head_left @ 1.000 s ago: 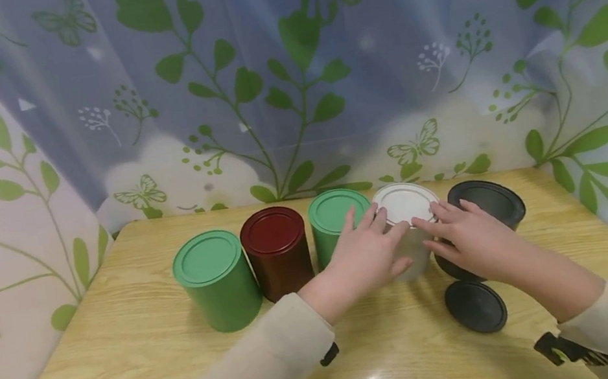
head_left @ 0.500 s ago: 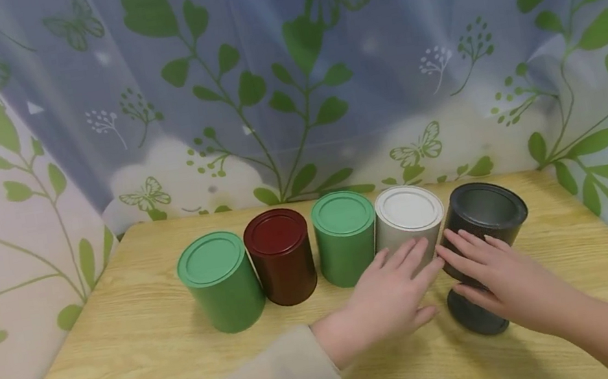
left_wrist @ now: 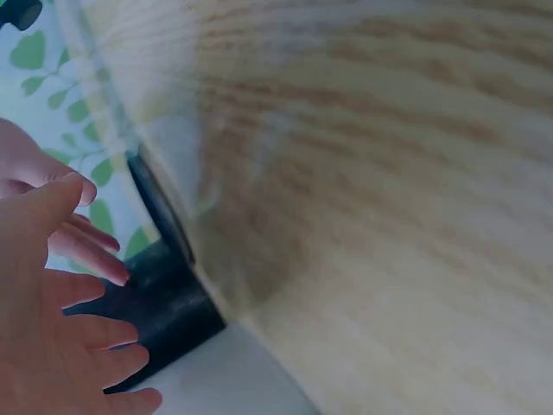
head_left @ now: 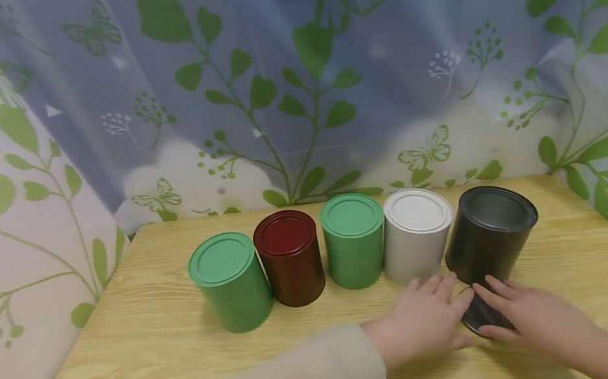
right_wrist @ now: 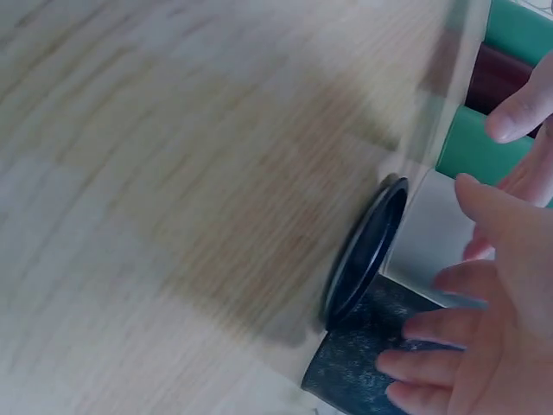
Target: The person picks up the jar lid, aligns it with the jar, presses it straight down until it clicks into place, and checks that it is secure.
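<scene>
A round black lid (head_left: 483, 314) lies on the table in front of the black can (head_left: 489, 244). My left hand (head_left: 426, 318) is on the lid's left side, fingertips right at its edge in the head view. From the other side, my right hand (head_left: 541, 314) overlaps the lid with its fingers spread. In the right wrist view, the lid (right_wrist: 367, 251) shows apart from the fingers of my right hand (right_wrist: 492, 320). Likewise in the left wrist view, bare table and can lie around the lid (left_wrist: 160, 207), and my left hand (left_wrist: 60, 320) has relaxed fingers.
Left of the black can stand a white can (head_left: 419, 238), a green can (head_left: 355, 244), a dark red can (head_left: 292, 260) and another green can (head_left: 232, 285), all lidded. They line the wooden table (head_left: 148, 370) before a leaf-patterned curtain (head_left: 289, 87).
Both hands have left the top of the white can and come down toward the front, to either side of the black lid. The cans keep their places.
</scene>
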Tool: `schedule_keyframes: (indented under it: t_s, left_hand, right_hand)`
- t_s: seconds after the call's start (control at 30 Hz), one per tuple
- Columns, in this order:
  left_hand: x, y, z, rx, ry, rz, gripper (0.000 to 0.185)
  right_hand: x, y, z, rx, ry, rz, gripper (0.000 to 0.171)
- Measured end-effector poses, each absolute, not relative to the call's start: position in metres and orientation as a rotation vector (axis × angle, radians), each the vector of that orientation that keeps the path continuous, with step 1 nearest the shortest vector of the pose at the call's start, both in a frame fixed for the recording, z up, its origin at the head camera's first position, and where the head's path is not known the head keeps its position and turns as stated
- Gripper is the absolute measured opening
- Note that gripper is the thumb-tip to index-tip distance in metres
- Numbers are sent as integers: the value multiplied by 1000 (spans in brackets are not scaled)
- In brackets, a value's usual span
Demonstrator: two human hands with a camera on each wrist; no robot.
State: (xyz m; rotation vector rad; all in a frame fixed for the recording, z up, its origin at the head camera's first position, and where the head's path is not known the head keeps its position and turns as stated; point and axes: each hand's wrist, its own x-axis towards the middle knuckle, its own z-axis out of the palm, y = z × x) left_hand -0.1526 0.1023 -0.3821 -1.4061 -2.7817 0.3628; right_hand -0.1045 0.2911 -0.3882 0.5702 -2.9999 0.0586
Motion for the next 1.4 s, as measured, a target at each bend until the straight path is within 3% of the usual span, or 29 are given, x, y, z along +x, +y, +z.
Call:
schedule_keyframes:
  t_s: [0.27,0.67,1.13,1.4]
  left_hand:
    - [-151,130,-398,-1344,-2958,410,73]
    - [-153,146,-406,-1330,-3071,406,76]
    - [-153,147,-409,-1486,-2980,639,55]
    - [-154,140,-403,-1555,-2881,613,53]
  right_hand:
    - [-106,299,-402,461,-3098,-1,75]
    - [-107,303,-413,564,-3173,25,73]
    - [-107,309,-422,659,-3153,272,67]
    - [-101,309,-416,643,-3136,422,67]
